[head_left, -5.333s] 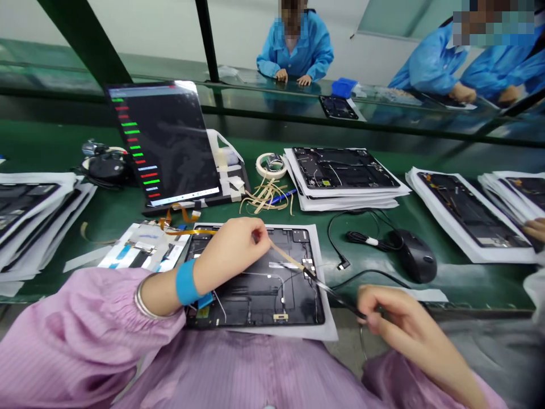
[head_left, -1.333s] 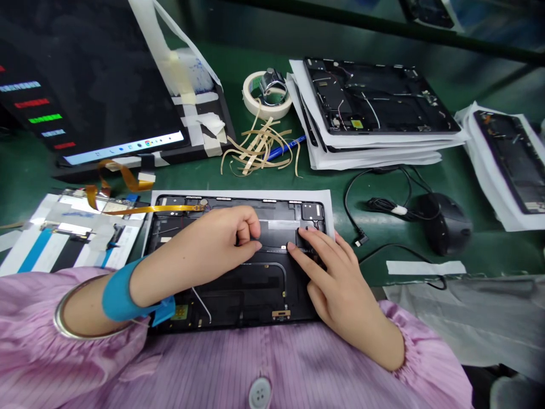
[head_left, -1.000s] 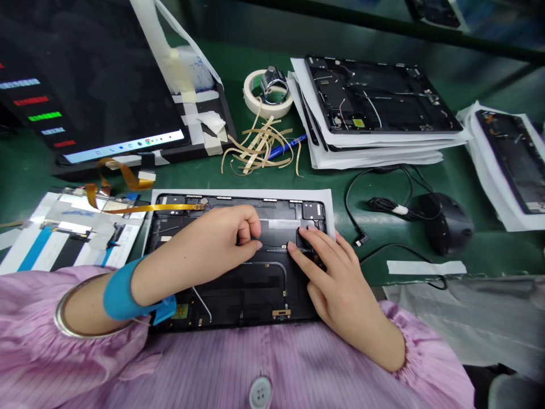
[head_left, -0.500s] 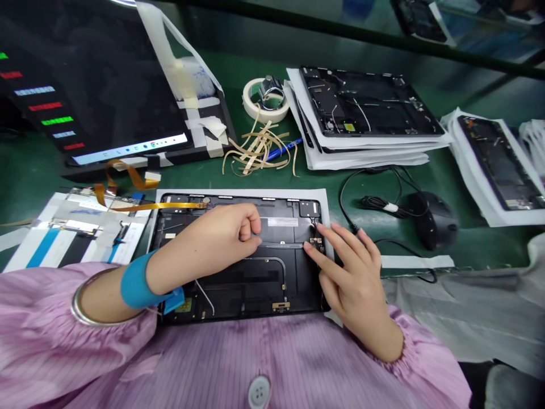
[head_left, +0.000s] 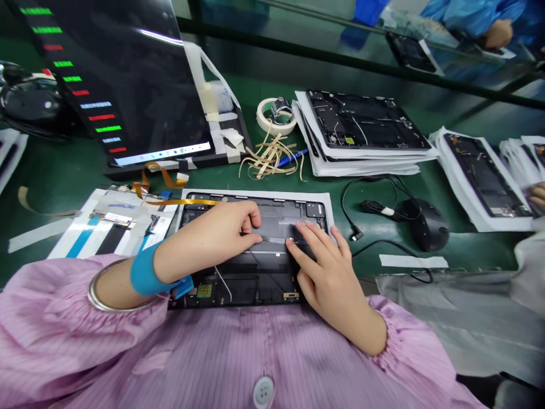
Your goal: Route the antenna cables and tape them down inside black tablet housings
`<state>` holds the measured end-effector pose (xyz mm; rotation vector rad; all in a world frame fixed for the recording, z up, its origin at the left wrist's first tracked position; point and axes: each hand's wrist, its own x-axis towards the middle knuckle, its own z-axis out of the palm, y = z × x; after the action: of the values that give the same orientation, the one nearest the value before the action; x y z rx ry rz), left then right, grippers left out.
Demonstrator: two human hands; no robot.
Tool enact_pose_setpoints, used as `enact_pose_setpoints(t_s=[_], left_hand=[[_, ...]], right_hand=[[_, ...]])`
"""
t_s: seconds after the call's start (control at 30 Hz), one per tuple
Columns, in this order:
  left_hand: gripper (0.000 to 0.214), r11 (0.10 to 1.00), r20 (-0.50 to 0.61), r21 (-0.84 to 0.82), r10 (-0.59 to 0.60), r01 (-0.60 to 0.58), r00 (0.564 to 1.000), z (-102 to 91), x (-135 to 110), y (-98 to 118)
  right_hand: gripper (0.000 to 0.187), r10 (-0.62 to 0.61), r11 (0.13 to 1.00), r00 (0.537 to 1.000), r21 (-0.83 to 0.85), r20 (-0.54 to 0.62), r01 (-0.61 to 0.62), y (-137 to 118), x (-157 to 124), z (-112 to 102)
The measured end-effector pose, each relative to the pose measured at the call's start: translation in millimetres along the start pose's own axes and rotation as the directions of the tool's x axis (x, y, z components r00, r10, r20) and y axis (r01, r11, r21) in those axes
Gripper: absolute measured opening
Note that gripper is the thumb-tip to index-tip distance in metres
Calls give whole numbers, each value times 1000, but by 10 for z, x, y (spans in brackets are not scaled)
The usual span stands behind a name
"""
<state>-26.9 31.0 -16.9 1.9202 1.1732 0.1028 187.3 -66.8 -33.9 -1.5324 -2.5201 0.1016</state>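
A dark opened tablet housing [head_left: 238, 289] lies in front of me with its inside facing up. Across its middle runs a thin grey flat ribbon cable [head_left: 275, 240]. The thumb and curled fingers of my left hand [head_left: 225, 227] pinch the cable at its left part; the exact grip is partly hidden. My right hand [head_left: 327, 270] rests over the right side of the housing, fingers spread, its index fingertip on the cable. An orange flex cable [head_left: 200, 201] passes over the housing's upper left edge. A blue wrist strap [head_left: 147, 270] circles my left wrist.
Behind stand a lit screen [head_left: 145, 85], a tape roll [head_left: 266, 116], tan strips [head_left: 272, 156] and a blue pen [head_left: 292, 158]. Stacked housings [head_left: 370, 122] are at back right. A mouse [head_left: 428, 224] and a black cable [head_left: 353, 213] lie right, a taped circuit board [head_left: 121, 213] left.
My right hand has moved left from the housing's right edge, along the ribbon cable towards my left hand. My left hand stays closed in nearly the same place. The camera view has shifted slightly.
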Motion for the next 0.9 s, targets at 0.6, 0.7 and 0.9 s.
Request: enact_pose_setpoints(t_s=[0.6,0.7,0.9], left_hand=[[9,997,-61,-65,36,-40,997,-167,-178,-173],[11,996,-65,-70,44,-48,997,-174,-171,-212],[11,999,-46,-50,6,-8,999,-177,-171,-269]], right_hand=[[42,-149,986,987,90,66,143,-213,147,56],[41,-225,966,969,156,98,209,-245,186,43],[40,-211,958,972,219,103,185,-235,193,47]])
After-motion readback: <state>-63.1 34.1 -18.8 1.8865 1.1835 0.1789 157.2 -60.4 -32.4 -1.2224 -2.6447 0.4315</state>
